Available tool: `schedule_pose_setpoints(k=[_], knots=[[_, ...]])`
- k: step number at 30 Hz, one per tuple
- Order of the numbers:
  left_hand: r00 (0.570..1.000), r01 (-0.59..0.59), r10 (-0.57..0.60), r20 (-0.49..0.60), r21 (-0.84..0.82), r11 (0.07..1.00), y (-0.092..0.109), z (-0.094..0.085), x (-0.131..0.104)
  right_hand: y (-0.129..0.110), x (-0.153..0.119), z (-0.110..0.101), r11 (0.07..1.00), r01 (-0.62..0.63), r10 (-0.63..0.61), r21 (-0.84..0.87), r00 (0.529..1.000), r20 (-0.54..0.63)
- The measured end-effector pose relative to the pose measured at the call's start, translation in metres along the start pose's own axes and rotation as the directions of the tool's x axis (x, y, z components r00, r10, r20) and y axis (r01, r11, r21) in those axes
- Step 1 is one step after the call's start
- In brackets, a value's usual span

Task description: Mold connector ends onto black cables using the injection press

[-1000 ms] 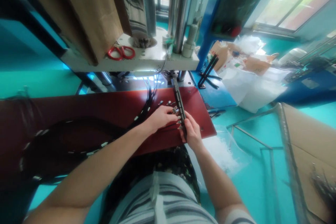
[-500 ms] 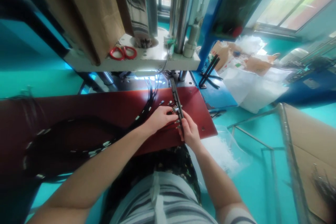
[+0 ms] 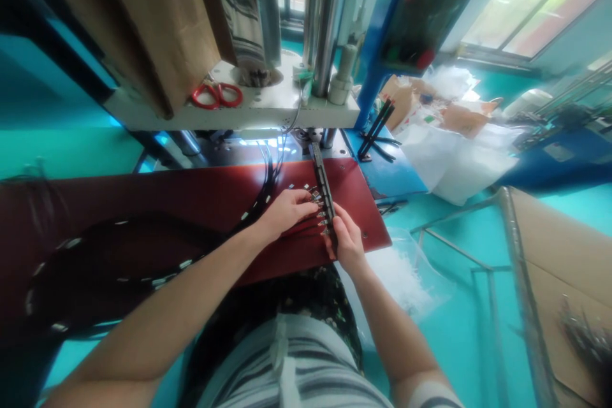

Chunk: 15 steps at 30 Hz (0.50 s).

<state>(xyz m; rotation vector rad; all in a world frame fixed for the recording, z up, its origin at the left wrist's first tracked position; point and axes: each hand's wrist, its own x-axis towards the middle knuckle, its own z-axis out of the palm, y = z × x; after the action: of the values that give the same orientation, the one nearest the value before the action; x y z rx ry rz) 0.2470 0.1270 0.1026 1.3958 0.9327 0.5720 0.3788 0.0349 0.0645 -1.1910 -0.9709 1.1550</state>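
Long dark slotted bar (image 3: 323, 186) lies lengthwise on red bench; small metal connectors (image 3: 319, 211) w/ black cables sit along its left edge.

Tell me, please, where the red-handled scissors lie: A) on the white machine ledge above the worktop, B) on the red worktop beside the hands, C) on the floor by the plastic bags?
A: the red-handled scissors lie flat on the white machine ledge, above the red worktop.

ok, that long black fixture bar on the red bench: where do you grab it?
Probably the near end of the black fixture bar, from its right side, where the right hand sits. Metal connectors and cables line its left edge, under the left hand.
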Motion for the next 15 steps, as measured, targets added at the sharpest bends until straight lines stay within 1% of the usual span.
schedule_pose_setpoints(k=[4,8,10,13,15], knots=[[0.993,0.108,-0.105,0.055,-0.052,0.993,0.002,-0.001,0.004,0.002,0.000,-0.001,1.000,0.001,-0.001,-0.003,1.000,0.010],[0.968,0.224,-0.213,0.135,-0.071,0.972,0.009,-0.002,0.007,0.004,-0.001,0.000,1.000,0.010,-0.009,-0.027,1.000,0.011],[0.969,0.231,-0.222,0.107,-0.079,0.970,0.013,-0.001,0.006,0.005,-0.001,0.000,0.999,0.013,-0.013,-0.049,1.000,0.006],[0.976,0.216,-0.215,0.017,-0.076,0.974,0.017,0.001,0.003,0.004,0.000,0.000,0.999,0.006,-0.005,-0.047,1.000,0.008],[0.978,0.208,-0.209,0.002,-0.080,0.975,0.018,0.003,0.001,0.002,0.001,-0.001,1.000,-0.005,0.006,-0.020,1.000,0.013]])
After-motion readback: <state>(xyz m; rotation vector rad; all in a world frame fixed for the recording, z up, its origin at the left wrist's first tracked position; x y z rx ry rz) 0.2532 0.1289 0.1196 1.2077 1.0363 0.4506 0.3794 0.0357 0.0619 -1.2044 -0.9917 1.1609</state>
